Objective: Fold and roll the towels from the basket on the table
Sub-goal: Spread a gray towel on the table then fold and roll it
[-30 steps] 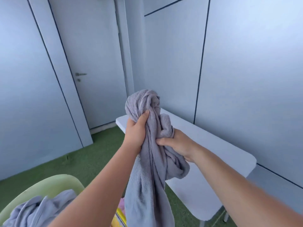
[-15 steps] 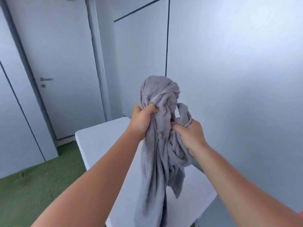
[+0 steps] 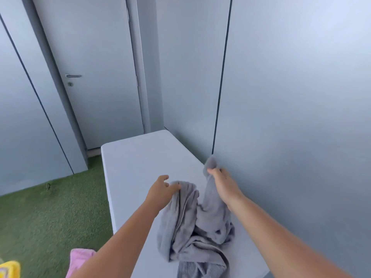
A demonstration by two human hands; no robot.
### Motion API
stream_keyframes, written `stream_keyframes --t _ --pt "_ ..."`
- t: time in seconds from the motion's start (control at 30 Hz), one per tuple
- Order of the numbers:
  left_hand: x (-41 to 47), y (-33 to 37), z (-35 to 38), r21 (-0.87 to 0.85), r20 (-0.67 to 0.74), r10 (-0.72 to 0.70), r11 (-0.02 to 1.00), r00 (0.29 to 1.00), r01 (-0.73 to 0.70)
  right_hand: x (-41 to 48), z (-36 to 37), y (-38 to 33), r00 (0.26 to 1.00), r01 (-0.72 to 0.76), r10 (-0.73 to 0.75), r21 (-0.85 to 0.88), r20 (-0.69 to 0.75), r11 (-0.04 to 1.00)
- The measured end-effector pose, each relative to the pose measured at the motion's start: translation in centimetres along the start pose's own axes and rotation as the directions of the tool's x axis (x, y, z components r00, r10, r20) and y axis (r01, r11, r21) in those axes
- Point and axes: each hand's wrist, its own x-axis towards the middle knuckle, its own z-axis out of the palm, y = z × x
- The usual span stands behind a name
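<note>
A crumpled grey towel (image 3: 197,227) lies bunched on the white table (image 3: 136,163), with its lower end trailing off the near side. My right hand (image 3: 222,182) pinches one end of the towel and holds it up near the wall. My left hand (image 3: 161,190) grips the towel's other upper edge just above the tabletop, thumb against the cloth and some fingers spread. The basket is out of view.
The table stands against a grey panelled wall on the right. A grey door (image 3: 96,73) with a handle is at the back left. Green carpet (image 3: 52,215) covers the floor. A pink cloth (image 3: 79,257) and a yellow cloth (image 3: 10,268) show at the bottom left.
Both hands have come down from chest height and moved apart, laying the bunched towel on the table. The view has turned right, and the basket has left it.
</note>
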Motion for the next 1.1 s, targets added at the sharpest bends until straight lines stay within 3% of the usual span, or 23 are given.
stream_keyframes --t 0.17,0.33,0.47,0.53,0.63,0.77,0.8,0.9,0.93,1.03,1.1 --pt "0.8 2.0 1.6 0.059 0.180 0.201 0.975 0.963 -0.215 2.2 1.3 0.9 0.972 0.121 -0.081 -0.171 0.221 0.978" --pt "2.1 2.6 1.5 0.119 0.268 0.249 0.950 0.931 -0.289 5.3 0.5 2.1 0.897 0.372 -0.252 -0.313 0.362 0.874" --pt "2.9 2.5 1.1 0.153 0.110 0.214 0.961 0.971 -0.229 7.9 -1.6 2.1 0.844 0.455 -0.255 -0.378 0.471 0.806" --pt "3.0 2.5 0.9 0.085 0.046 0.180 0.979 0.983 -0.184 9.6 -3.1 2.2 0.812 0.459 -0.159 -0.445 0.562 0.769" --pt "2.7 2.6 0.5 0.098 -0.144 0.099 0.992 0.985 -0.085 12.0 -5.1 3.3 0.721 0.545 -0.007 -0.561 0.693 0.622" --pt "2.7 2.5 1.0 0.312 -0.393 0.062 0.948 0.918 0.070 14.9 -7.2 3.6 0.672 0.541 -0.047 -0.447 0.739 0.712" --pt "2.4 3.0 1.6 0.353 -0.367 0.092 0.935 0.926 0.047 15.4 -7.3 3.3 0.661 0.560 -0.082 -0.417 0.746 0.716" --pt "1.6 5.7 5.2 0.463 -0.015 0.135 0.879 0.991 -0.113 16.0 -6.5 1.7 0.568 0.622 -0.147 -0.305 0.810 0.721" --pt "1.8 6.1 6.6 0.509 0.035 0.122 0.852 0.992 -0.123 16.1 -6.1 1.1 0.534 0.647 -0.163 -0.277 0.829 0.710" --pt "2.5 6.2 8.1 0.568 -0.069 0.135 0.820 0.988 -0.073 16.5 -5.3 -0.4 0.464 0.743 -0.225 -0.239 0.857 0.625" --pt "2.1 5.4 7.2 0.556 -0.174 0.134 0.831 0.976 -0.015 17.6 -5.2 0.0 0.466 0.804 -0.189 -0.325 0.864 0.498"
